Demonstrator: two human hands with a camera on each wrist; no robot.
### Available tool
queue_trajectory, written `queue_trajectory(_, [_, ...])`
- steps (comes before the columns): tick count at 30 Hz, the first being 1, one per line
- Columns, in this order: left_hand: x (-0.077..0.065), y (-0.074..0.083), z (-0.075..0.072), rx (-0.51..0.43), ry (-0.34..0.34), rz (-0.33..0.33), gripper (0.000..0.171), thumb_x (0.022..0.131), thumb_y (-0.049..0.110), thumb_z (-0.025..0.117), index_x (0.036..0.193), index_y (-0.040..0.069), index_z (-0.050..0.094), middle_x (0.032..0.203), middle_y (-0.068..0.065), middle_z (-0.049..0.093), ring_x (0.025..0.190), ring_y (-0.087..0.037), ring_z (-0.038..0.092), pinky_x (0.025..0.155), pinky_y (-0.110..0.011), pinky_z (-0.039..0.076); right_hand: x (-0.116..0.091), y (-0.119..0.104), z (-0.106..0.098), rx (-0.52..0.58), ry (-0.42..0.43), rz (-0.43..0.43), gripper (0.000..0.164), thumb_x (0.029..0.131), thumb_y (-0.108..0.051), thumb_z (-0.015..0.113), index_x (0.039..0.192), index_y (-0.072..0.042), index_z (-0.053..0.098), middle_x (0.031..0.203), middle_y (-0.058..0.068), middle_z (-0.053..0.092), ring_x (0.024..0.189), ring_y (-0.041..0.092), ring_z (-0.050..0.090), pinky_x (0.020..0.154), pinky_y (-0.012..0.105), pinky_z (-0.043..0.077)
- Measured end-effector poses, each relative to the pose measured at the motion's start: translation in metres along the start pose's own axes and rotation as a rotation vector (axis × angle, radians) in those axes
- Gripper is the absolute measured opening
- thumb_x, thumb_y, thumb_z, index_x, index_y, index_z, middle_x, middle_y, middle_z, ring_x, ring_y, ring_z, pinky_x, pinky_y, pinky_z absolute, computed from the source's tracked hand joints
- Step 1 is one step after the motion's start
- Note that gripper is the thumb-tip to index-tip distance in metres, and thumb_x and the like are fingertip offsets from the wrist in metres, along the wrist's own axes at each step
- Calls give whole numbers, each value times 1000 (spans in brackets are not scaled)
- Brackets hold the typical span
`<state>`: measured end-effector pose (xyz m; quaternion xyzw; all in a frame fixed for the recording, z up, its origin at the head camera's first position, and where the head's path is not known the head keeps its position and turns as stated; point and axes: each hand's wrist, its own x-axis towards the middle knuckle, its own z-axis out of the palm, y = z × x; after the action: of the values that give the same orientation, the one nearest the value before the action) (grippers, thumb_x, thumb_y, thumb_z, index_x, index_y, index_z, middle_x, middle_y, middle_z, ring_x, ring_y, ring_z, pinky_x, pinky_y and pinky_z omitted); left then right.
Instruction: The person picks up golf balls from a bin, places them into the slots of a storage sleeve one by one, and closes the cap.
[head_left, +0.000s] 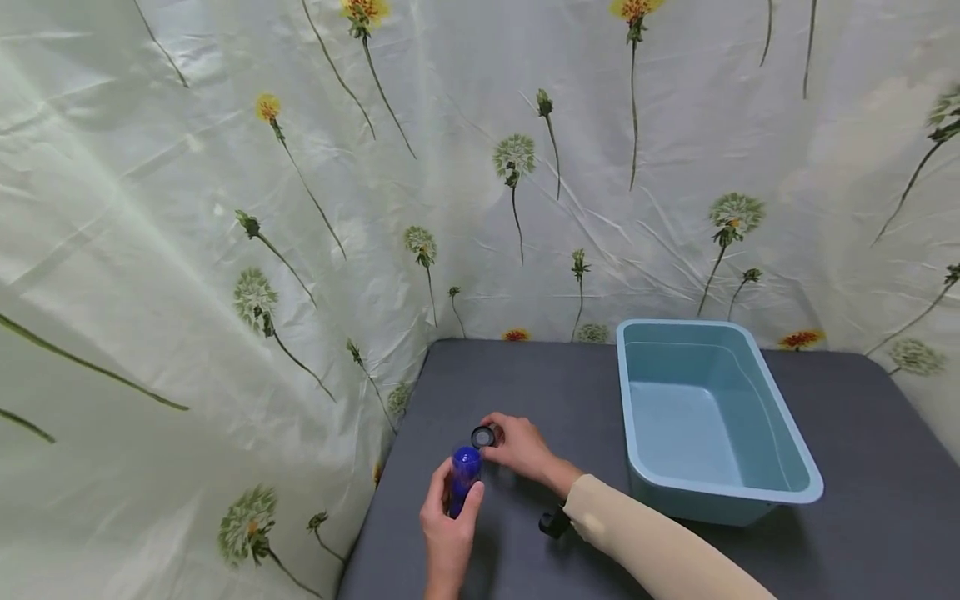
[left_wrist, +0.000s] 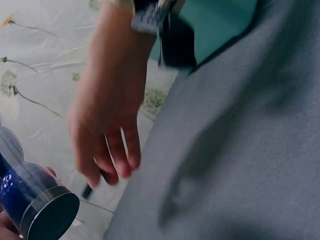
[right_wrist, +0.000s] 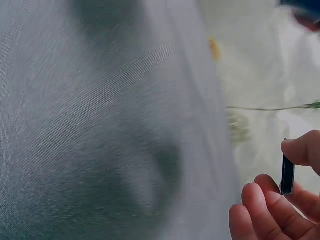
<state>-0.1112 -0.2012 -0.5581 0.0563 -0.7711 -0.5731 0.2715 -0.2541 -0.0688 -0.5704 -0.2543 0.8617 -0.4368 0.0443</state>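
Note:
My left hand [head_left: 447,529] grips a clear tube [head_left: 466,479] with blue balls inside, held above the dark table. In the left wrist view the tube [left_wrist: 42,200] is at the lower left, a dark disc at its near end, and most of the holding hand is out of frame. Just beyond the tube, my right hand [head_left: 525,450] pinches a round black cap [head_left: 483,437] between thumb and fingers, apart from the tube. The right wrist view shows this cap [right_wrist: 287,175] edge-on, the other fingers loosely bent beside it.
A light blue plastic tub [head_left: 720,492] stands on the dark grey table [head_left: 525,375], to the right of my hands. A flower-printed sheet [head_left: 480,208] hangs behind and to the left of the table. A black device [head_left: 553,523] is strapped at my right wrist.

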Motion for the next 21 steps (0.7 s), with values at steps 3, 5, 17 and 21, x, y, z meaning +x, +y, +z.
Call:
queue_trajectory(3, [4, -2, 0, 13, 15, 39, 45, 88, 16, 80, 129, 17, 63, 118, -1, 68, 101, -16, 67, 81, -26, 53, -9, -11, -11, 41, 15, -13, 39, 85, -25, 80, 122, -17, 67, 78, -11, 61, 63, 6, 57, 58, 26, 48])
queue_trajectory(5, [7, -3, 0, 14, 18, 65, 45, 87, 12, 80, 129, 16, 63, 117, -1, 68, 99, -16, 67, 80, -24, 53, -14, -19, -19, 61, 23, -33, 39, 86, -24, 80, 122, -17, 67, 80, -12, 62, 64, 5, 57, 58, 26, 49])
queue_trajectory(17, [9, -4, 15, 5, -32, 52, 46, 88, 17, 81, 130, 16, 63, 117, -2, 68, 99, -17, 67, 79, -27, 54, -46, -54, -69, -10, 85, -117, 41, 84, -23, 80, 121, -18, 65, 87, -6, 66, 71, 6, 58, 63, 25, 51])
queue_trajectory(21, [6, -3, 21, 6, -45, 22, 46, 88, 19, 80, 132, 18, 63, 119, -2, 68, 101, -18, 67, 78, -29, 54, -57, -52, -83, 31, 73, -96, 40, 85, -22, 80, 121, -19, 64, 91, -9, 68, 77, 3, 64, 67, 24, 54])
